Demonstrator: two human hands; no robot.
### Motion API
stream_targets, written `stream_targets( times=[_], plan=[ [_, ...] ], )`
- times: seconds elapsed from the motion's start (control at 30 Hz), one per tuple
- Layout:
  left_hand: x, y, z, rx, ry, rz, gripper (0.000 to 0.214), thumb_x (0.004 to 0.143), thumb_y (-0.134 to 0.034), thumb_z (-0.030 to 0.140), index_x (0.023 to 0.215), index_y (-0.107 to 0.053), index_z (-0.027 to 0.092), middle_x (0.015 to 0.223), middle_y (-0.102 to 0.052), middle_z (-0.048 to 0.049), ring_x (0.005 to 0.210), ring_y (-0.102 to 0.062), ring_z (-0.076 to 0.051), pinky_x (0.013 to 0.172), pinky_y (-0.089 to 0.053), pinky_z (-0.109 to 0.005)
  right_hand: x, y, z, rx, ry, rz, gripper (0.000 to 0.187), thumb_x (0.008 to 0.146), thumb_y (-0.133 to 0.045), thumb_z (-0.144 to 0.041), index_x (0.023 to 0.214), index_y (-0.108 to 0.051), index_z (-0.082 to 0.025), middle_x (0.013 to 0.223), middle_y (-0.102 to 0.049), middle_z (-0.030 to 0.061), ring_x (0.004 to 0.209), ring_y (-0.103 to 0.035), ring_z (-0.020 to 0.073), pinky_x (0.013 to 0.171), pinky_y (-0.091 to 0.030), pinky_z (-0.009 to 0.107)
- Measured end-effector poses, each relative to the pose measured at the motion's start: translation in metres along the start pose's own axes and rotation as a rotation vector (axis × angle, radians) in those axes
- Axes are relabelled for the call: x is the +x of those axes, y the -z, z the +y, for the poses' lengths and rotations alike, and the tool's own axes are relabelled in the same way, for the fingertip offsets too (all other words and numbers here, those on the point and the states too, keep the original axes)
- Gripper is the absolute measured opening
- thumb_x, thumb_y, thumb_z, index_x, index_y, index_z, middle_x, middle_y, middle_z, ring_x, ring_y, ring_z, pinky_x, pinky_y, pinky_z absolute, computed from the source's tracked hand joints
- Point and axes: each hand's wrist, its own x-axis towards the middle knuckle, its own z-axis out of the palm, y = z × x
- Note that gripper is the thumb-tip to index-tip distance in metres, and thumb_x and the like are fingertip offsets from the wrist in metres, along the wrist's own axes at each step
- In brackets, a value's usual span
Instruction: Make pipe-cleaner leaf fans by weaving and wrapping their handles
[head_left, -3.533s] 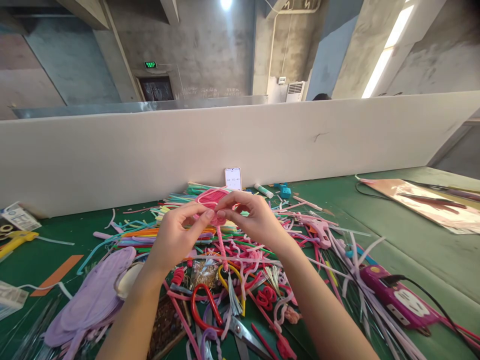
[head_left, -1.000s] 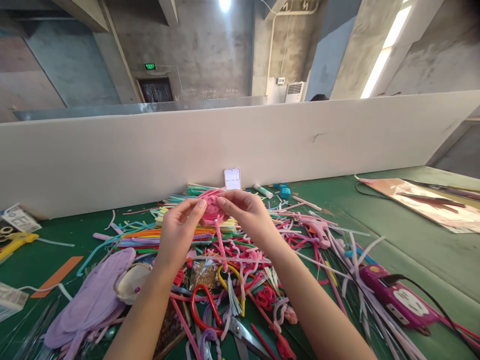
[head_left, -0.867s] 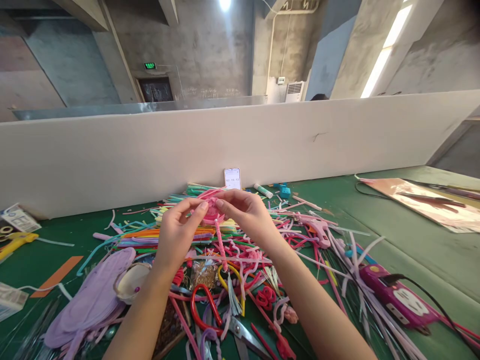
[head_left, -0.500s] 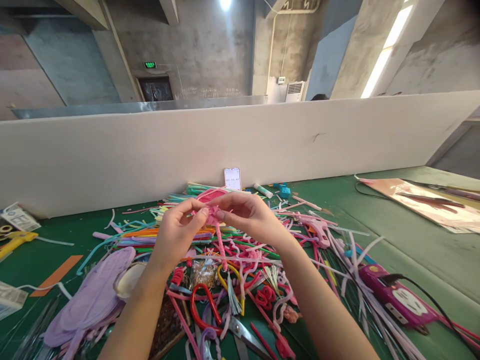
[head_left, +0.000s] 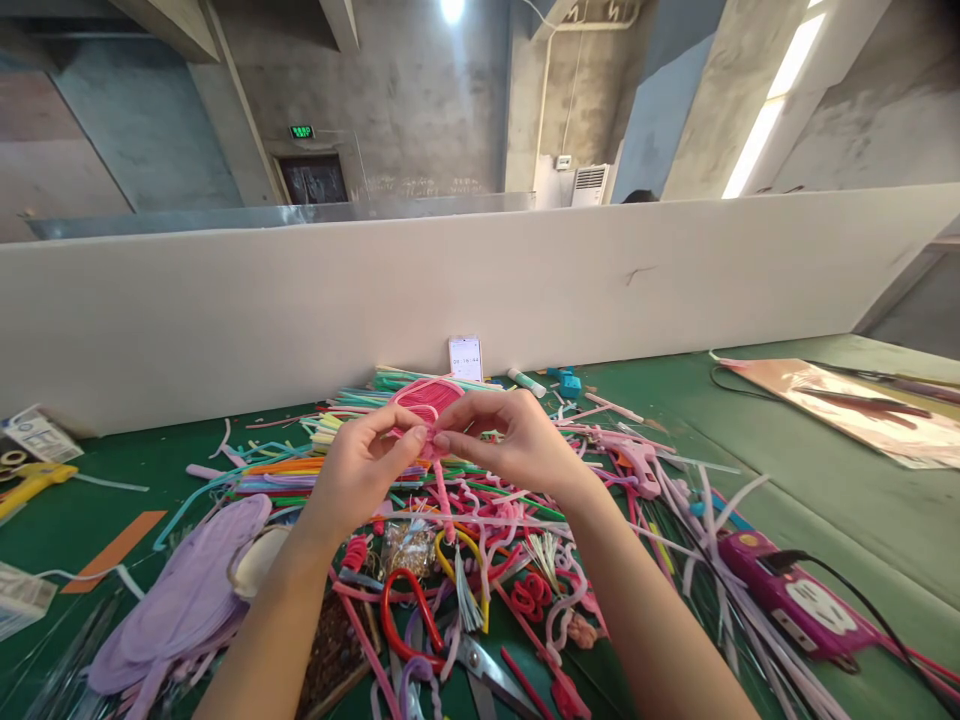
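Note:
My left hand [head_left: 361, 468] and my right hand [head_left: 508, 440] meet above a heap of coloured pipe cleaners [head_left: 360, 455]. Both pinch a pink pipe-cleaner piece [head_left: 426, 402] with a flat oval top. Its twisted pink stem [head_left: 442, 492] hangs down between my wrists. Thumbs and forefingers press together at the base of the oval, where the stem begins. The remaining fingers of my right hand curl loosely behind the piece.
A green table [head_left: 787, 450] carries scissors [head_left: 480, 665], a purple power strip [head_left: 799, 595], a pink glue gun [head_left: 637, 455], lilac shapes [head_left: 180, 590] and a phone [head_left: 466, 357] leaning on the white partition [head_left: 300, 300]. A shiny sheet [head_left: 847, 405] lies far right.
The oval top has tipped up and back toward the phone. My hands have sunk slightly and keep the same pinch on the piece.

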Motion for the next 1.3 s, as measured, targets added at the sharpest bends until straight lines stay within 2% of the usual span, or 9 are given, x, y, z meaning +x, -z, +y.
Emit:
stream_targets(
  times=[0.3, 0.47, 0.57, 0.7, 0.9, 1.0, 1.13, 1.3],
  plan=[
    [-0.002, -0.004, 0.001, 0.069, -0.124, -0.01, 0.014, 0.085, -0.06, 0.029, 0.076, -0.066, 0.019, 0.076, -0.061, 0.0015, 0.071, -0.057, -0.012, 0.066, -0.048, -0.02, -0.003, 0.004, -0.007, -0.139, 0.055, 0.007, 0.014, 0.086, -0.065, -0.028, 0.081, -0.07, -0.016, 0.077, -0.071, 0.0025, 0.07, -0.065, 0.0124, 0.063, -0.051, 0.025],
    [-0.004, 0.001, 0.001, 0.067, -0.092, 0.065, 0.015, 0.085, -0.061, 0.029, 0.075, -0.064, 0.019, 0.069, -0.057, 0.0035, 0.063, -0.051, -0.01, 0.059, -0.044, -0.018, -0.003, 0.002, -0.009, -0.024, 0.037, -0.052, 0.013, 0.086, -0.066, -0.027, 0.094, -0.068, -0.017, 0.087, -0.071, 0.0027, 0.077, -0.066, 0.0119, 0.071, -0.053, 0.025],
    [-0.004, 0.002, 0.002, 0.067, -0.114, 0.066, 0.014, 0.086, -0.062, 0.029, 0.077, -0.066, 0.019, 0.073, -0.059, 0.0024, 0.068, -0.054, -0.011, 0.062, -0.046, -0.019, 0.001, -0.003, -0.004, 0.052, 0.022, -0.01, 0.01, 0.085, -0.064, -0.025, 0.089, -0.067, -0.016, 0.085, -0.069, 0.0026, 0.076, -0.064, 0.0112, 0.068, -0.052, 0.024],
    [-0.004, -0.001, 0.002, 0.15, -0.222, 0.089, 0.014, 0.088, -0.06, 0.026, 0.077, -0.065, 0.019, 0.078, -0.062, 0.0012, 0.073, -0.058, -0.011, 0.066, -0.049, -0.019, 0.005, -0.007, 0.002, 0.134, -0.023, 0.036, 0.008, 0.081, -0.066, -0.023, 0.079, -0.065, -0.015, 0.08, -0.067, 0.0024, 0.071, -0.062, 0.0106, 0.063, -0.051, 0.023],
    [-0.002, -0.002, -0.002, 0.278, -0.276, 0.122, 0.013, 0.089, -0.057, 0.023, 0.078, -0.064, 0.019, 0.077, -0.061, 0.0013, 0.071, -0.058, -0.011, 0.065, -0.05, -0.019, 0.006, -0.01, 0.002, 0.109, -0.008, 0.081, 0.008, 0.078, -0.065, -0.019, 0.084, -0.068, -0.016, 0.074, -0.067, 0.0006, 0.067, -0.062, 0.0107, 0.063, -0.052, 0.024],
    [-0.002, 0.0, -0.002, 0.327, -0.298, 0.126, 0.012, 0.088, -0.058, 0.022, 0.079, -0.064, 0.019, 0.079, -0.061, 0.0014, 0.071, -0.058, -0.011, 0.065, -0.049, -0.019, 0.005, -0.008, 0.001, 0.08, -0.022, 0.076, 0.006, 0.078, -0.068, -0.021, 0.078, -0.069, -0.015, 0.078, -0.07, 0.0026, 0.069, -0.064, 0.0111, 0.063, -0.053, 0.024],
    [-0.001, -0.001, -0.003, 0.379, -0.296, 0.141, 0.012, 0.087, -0.057, 0.021, 0.077, -0.063, 0.019, 0.077, -0.061, 0.0017, 0.069, -0.058, -0.01, 0.064, -0.048, -0.02, 0.002, -0.003, 0.001, 0.003, -0.022, 0.05, 0.011, 0.081, -0.069, -0.026, 0.082, -0.072, -0.016, 0.079, -0.074, 0.0028, 0.071, -0.067, 0.012, 0.064, -0.054, 0.023],
    [0.002, -0.002, -0.006, 0.407, -0.215, 0.111, 0.014, 0.086, -0.058, 0.024, 0.074, -0.063, 0.019, 0.074, -0.063, 0.0006, 0.069, -0.06, -0.013, 0.063, -0.049, -0.023, 0.0, -0.004, 0.001, -0.31, 0.083, 0.039, 0.01, 0.084, -0.065, -0.022, 0.082, -0.074, -0.017, 0.075, -0.075, 0.0021, 0.066, -0.067, 0.0125, 0.063, -0.05, 0.024]
  ],
)
